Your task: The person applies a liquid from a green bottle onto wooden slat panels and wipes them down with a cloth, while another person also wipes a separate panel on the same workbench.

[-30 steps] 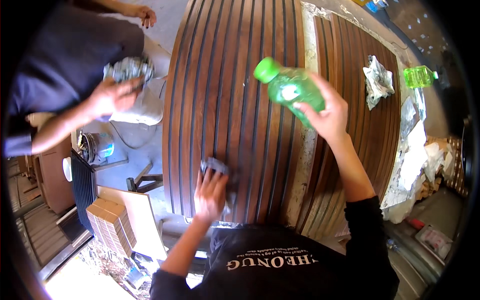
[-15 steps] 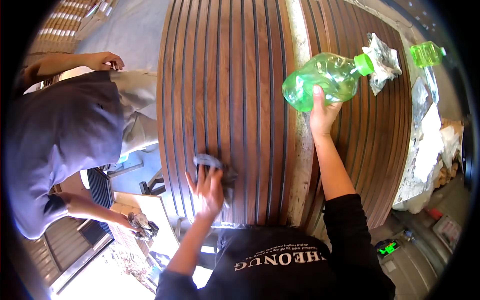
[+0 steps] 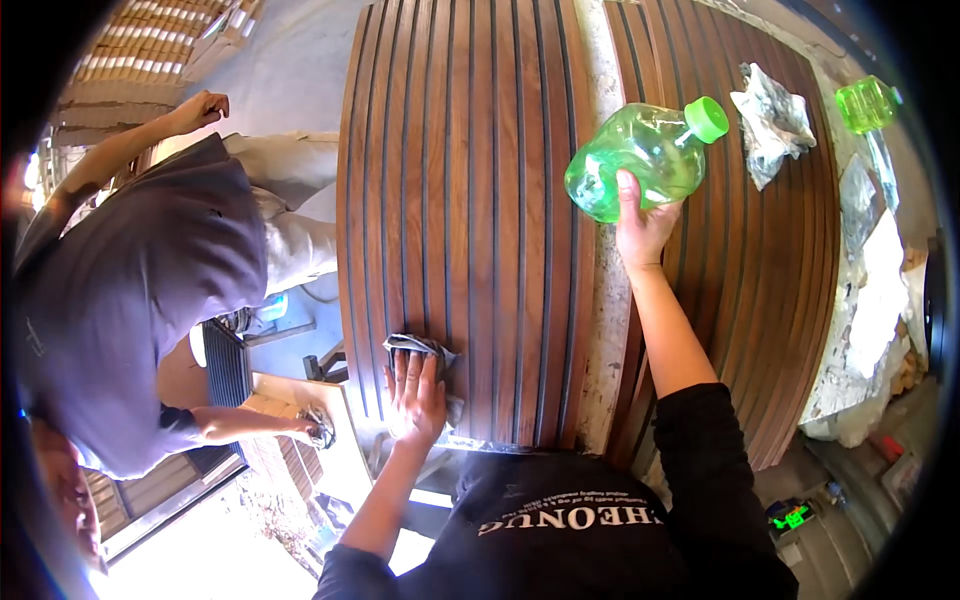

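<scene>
My right hand [image 3: 645, 230] is wrapped round a clear green plastic bottle [image 3: 640, 150] with a bright green cap. The bottle is tilted, its cap toward the upper right, above the gap between two grooved brown wood panels. On the left slatted panel [image 3: 480, 200], close to its near edge, my left hand [image 3: 415, 398] presses a crumpled grey rag [image 3: 418, 344] against the slats. Its fingers lie forward over the rag, which sticks out past the fingertips. The right slatted panel [image 3: 770, 290] lies beneath my right forearm.
A stained white cloth [image 3: 772, 125] lies on the right panel. Beyond its edge stand a smaller green bottle [image 3: 866, 104] and crumpled white sheets [image 3: 880, 290]. At left, a co-worker in a dark shirt [image 3: 150, 270] leans close, one hand on a cloth [image 3: 320, 428] over a light board.
My left hand and the rag have slid nearer to me along the slats. The bottle's cap end has tipped upward and left. The co-worker's raised arm has lifted.
</scene>
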The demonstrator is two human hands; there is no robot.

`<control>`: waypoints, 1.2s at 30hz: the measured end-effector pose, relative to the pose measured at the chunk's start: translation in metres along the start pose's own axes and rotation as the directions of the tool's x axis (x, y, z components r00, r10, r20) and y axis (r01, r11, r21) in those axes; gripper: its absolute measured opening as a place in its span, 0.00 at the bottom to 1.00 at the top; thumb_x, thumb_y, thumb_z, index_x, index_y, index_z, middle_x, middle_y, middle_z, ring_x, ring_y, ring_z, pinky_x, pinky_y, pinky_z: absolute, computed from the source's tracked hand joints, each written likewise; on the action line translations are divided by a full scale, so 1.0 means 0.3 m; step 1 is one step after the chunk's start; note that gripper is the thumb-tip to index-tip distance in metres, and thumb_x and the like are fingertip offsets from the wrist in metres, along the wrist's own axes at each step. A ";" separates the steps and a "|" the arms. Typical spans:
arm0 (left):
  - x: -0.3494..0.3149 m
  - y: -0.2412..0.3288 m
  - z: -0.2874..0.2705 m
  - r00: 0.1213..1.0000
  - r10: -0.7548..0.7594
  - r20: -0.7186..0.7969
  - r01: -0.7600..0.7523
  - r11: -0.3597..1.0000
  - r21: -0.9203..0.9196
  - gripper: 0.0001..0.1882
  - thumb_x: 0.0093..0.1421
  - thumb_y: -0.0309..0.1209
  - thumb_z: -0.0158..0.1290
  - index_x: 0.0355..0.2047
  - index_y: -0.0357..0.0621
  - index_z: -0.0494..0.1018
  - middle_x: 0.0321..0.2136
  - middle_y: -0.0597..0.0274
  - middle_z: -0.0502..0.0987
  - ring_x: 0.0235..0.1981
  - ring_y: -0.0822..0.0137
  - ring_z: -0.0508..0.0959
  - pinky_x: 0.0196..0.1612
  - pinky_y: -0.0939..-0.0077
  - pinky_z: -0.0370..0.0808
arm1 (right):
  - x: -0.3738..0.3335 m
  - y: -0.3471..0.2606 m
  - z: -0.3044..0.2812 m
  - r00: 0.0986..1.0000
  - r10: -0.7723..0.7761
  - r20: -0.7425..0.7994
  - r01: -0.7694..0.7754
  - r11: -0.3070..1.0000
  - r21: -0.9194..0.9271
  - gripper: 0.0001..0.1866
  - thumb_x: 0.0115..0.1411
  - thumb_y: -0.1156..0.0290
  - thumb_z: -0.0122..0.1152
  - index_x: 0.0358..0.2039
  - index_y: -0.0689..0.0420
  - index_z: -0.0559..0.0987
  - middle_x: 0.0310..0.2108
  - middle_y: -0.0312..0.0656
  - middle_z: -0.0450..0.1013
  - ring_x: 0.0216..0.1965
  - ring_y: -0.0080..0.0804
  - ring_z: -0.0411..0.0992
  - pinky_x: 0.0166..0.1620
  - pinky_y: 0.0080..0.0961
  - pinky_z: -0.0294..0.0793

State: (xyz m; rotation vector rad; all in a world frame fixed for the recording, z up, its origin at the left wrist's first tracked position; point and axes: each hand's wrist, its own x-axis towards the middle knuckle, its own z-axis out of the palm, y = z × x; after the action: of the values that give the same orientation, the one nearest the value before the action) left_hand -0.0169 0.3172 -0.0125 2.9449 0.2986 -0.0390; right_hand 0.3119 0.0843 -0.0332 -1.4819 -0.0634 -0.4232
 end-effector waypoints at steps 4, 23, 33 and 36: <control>0.372 -0.051 0.037 0.983 0.055 -0.176 -0.042 0.996 0.075 0.31 0.57 0.32 0.53 0.63 0.46 0.64 0.59 0.42 0.67 0.63 0.35 0.62 0.65 0.31 0.45 | 0.001 -0.014 0.009 1.000 -0.010 0.007 0.010 1.000 -0.014 0.33 0.59 0.64 0.67 0.59 0.61 0.62 0.52 0.44 0.68 0.51 0.31 0.68 0.56 0.29 0.66; 0.784 0.197 -0.046 0.954 0.080 -0.290 -0.070 0.997 0.044 0.26 0.64 0.37 0.49 0.62 0.45 0.65 0.60 0.48 0.68 0.65 0.45 0.61 0.66 0.34 0.49 | -0.015 -0.034 0.069 1.000 0.000 -0.016 -0.001 1.000 -0.021 0.41 0.54 0.58 0.71 0.61 0.59 0.60 0.52 0.49 0.70 0.52 0.39 0.70 0.56 0.35 0.67; -0.036 0.266 0.031 0.996 0.085 0.006 -0.082 0.983 -0.161 0.26 0.54 0.30 0.55 0.55 0.38 0.72 0.57 0.40 0.70 0.63 0.31 0.61 0.65 0.31 0.47 | 0.002 -0.003 0.020 0.997 -0.059 -0.050 0.050 0.984 -0.173 0.43 0.52 0.55 0.71 0.61 0.59 0.59 0.48 0.50 0.73 0.49 0.42 0.74 0.52 0.37 0.71; 0.381 0.271 0.010 0.975 0.135 -0.178 -0.145 0.989 -0.042 0.25 0.61 0.34 0.51 0.59 0.41 0.68 0.57 0.46 0.70 0.62 0.40 0.65 0.65 0.36 0.52 | -0.007 0.020 0.019 0.995 -0.095 -0.014 0.093 0.988 -0.126 0.44 0.54 0.57 0.71 0.62 0.61 0.57 0.51 0.51 0.71 0.51 0.41 0.71 0.55 0.36 0.68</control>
State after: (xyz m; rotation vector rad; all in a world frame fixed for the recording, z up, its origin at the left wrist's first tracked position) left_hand 0.1114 0.2609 -0.0061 2.9102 0.1126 0.2436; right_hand 0.3130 0.0904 -0.0390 -1.6023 -0.0932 -0.5261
